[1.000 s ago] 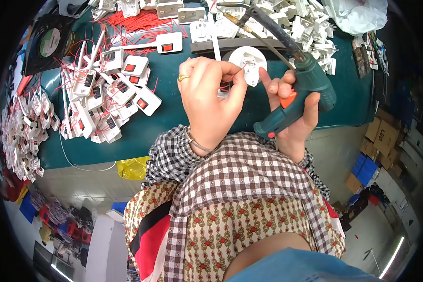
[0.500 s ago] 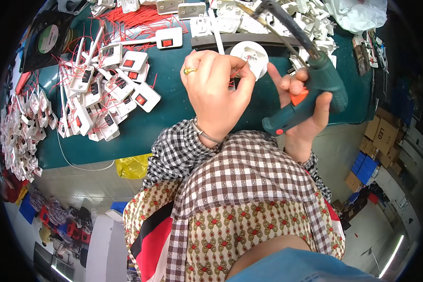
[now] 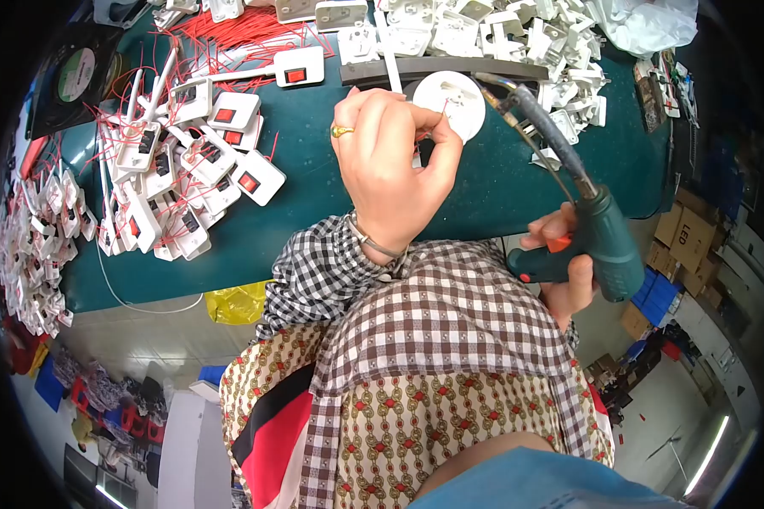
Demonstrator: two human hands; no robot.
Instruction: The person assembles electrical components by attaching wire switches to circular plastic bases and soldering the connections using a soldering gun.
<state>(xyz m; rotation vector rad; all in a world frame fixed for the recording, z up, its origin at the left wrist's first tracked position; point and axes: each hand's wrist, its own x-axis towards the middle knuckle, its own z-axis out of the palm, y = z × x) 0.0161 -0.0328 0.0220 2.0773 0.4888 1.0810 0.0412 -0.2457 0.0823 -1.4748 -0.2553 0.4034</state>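
My left hand [image 3: 386, 170] is closed in a pinch at the edge of a round white plastic piece [image 3: 460, 106], with a thin red wire [image 3: 445, 109] at its fingertips. A long white strip runs up behind that hand. My right hand [image 3: 572, 294] is wrapped around the handle of a green soldering gun [image 3: 613, 246] with an orange trigger. The gun's dark tube and metal tip [image 3: 484, 78] point up and left, close to the round piece's right edge. Part of the round piece is hidden by my left fingers.
White switch housings with red rockers [image 3: 248, 181] and red wires lie heaped on the left of the green table [image 3: 310, 191]. A dark bar [image 3: 518, 71] lies behind the round piece, white plastic parts [image 3: 560, 51] beyond it. A black spool [image 3: 75, 76] is at the far left.
My right hand has moved down and right with the soldering gun, and its tip is lower. My left hand stays at the round white piece.
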